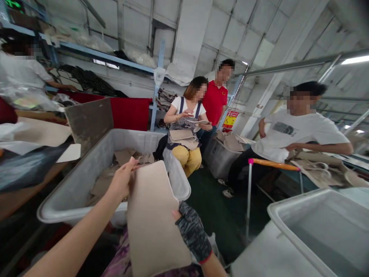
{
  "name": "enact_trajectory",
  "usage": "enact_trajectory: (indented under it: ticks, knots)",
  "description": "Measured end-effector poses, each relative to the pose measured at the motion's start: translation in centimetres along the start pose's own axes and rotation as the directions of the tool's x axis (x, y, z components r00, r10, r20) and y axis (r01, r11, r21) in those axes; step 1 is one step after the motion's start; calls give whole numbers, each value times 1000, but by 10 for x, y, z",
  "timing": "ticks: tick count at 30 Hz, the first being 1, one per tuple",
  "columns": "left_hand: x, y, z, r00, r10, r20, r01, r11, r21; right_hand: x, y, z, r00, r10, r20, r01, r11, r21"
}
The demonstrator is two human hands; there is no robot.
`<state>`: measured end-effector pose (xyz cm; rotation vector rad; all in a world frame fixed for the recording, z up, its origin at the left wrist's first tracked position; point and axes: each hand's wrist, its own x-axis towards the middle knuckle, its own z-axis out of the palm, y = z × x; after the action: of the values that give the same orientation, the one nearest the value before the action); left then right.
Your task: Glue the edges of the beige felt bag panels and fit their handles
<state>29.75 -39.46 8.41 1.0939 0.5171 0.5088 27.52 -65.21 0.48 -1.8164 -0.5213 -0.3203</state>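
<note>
A long beige panel, smooth like leather or fabric, with rounded corners, stands tilted in front of me above my lap. My left hand is closed on its upper left edge, the fingertips bent over near the top corner. At the right edge, my right hand, in a dark grey fingerless glove with a red cuff, grips the panel with the thumb on its front face; the other fingers are hidden behind it. Just beyond the panel, more beige pieces lie inside a large white plastic bin.
Another white bin stands at the lower right, beside a metal frame with an orange bar. A seated co-worker holds a similar piece. Two people are to the right, one at far left. A table carries sheets and plastic.
</note>
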Motion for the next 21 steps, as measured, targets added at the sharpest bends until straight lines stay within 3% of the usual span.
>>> enact_trajectory:
  ticks: [5, 8, 10, 13, 15, 16, 18, 21]
  knots:
    - [-28, -9, -28, 951, -172, 256, 144, 982, 125, 11, -16, -17, 992, 119, 34, -121, 990, 67]
    - [-64, -21, -28, 912, -209, 353, 176, 977, 123, 10, -7, -11, 973, 221, -73, -201, 956, 212]
    - [-85, -29, -22, 880, -235, 412, 158, 964, 211, 8, 6, -5, 960, 261, -105, -216, 922, 321]
    - [-100, -36, -15, 905, -96, 413, -87, 911, 403, 11, 26, -4, 955, 293, -47, -253, 887, 387]
    - [-100, -34, -14, 900, 47, 432, -297, 792, 533, 17, 31, -13, 949, 285, -131, -235, 924, 303]
    - [-99, -33, -14, 883, 91, 461, -378, 721, 581, 22, 30, -20, 945, 238, -225, -190, 958, 215]
    - [-97, -28, -15, 830, 131, 542, -509, 572, 642, 34, 21, -34, 931, 26, -365, -41, 999, -31]
    - [-96, -23, -16, 710, 146, 689, -695, 303, 652, 52, -4, -48, 921, -275, -276, 189, 935, -301]
